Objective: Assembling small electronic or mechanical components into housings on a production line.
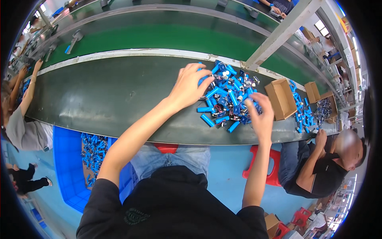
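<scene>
A heap of blue cylindrical batteries (233, 95) with small circuit boards and wires lies on the dark work surface (119, 91) in front of me. My left hand (191, 85) is at the heap's upper left edge, thumb and fingers apart and curved round some of the blue pieces. At the right edge my right hand (262, 115) reaches in, its thumb spread from the fingers. Its fingertips touch or hover just over the batteries; which of the two cannot be told. No piece is plainly gripped in either hand.
An open cardboard box (281, 99) stands right of the heap. Beyond it a co-worker (322, 167) sits by another battery pile (304, 113). A blue bin (69, 171) of similar parts is at my lower left. A green conveyor belt (159, 38) runs behind, with a slanted metal post (278, 36).
</scene>
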### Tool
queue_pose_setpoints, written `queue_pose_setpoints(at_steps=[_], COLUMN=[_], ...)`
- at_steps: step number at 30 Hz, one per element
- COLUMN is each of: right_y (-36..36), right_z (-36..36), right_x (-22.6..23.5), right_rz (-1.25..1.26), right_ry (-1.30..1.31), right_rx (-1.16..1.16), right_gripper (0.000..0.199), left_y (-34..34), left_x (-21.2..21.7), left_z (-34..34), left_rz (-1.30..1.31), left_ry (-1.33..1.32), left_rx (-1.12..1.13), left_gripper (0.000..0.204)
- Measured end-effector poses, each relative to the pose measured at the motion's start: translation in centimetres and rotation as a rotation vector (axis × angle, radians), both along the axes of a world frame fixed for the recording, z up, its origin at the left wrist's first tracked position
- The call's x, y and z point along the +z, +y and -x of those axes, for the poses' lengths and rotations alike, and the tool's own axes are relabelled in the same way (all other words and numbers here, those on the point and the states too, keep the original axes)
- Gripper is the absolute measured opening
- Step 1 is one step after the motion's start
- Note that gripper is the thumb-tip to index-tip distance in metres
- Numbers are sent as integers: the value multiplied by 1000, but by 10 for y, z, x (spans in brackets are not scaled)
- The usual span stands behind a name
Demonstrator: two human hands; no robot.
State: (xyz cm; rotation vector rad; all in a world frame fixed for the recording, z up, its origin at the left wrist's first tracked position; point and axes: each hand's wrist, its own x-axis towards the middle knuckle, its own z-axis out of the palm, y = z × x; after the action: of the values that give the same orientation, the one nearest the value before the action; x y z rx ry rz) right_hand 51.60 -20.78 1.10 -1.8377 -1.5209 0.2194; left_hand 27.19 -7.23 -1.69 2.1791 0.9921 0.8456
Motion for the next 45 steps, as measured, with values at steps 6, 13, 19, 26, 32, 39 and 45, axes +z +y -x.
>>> queue_pose_setpoints(at_steps=[6,13,19,26,32,39,45], right_y=[-24,-23,-13,-3,0,1,9], right_z=[9,-39,-45,-38,-42,-45,-42], right_x=[-25,-21,-7,4,4,8,9], right_rz=[-13,-16,-206,-73,-303,-236,-3], right_ry=[-318,-109,354,106,421,589,703], right_rx=[52,-108,-295,-211,-169,-70,-129], right_gripper=[43,14,15,16,14,18,21], left_y=[-26,-34,-49,-40,-24,-17,7], left_x=[-50,-56,-30,-30,-17,2,19], left_z=[18,-4,-24,-60,-74,-80,-59], left_rz=[-215,-228,-392,-358,-400,-359,-420], left_ry=[179,215,-8,-30,79,-84,-47], left_rx=[3,-102,-158,-240,-338,-368,-181], left_gripper=[66,58,48,54,31,24,20])
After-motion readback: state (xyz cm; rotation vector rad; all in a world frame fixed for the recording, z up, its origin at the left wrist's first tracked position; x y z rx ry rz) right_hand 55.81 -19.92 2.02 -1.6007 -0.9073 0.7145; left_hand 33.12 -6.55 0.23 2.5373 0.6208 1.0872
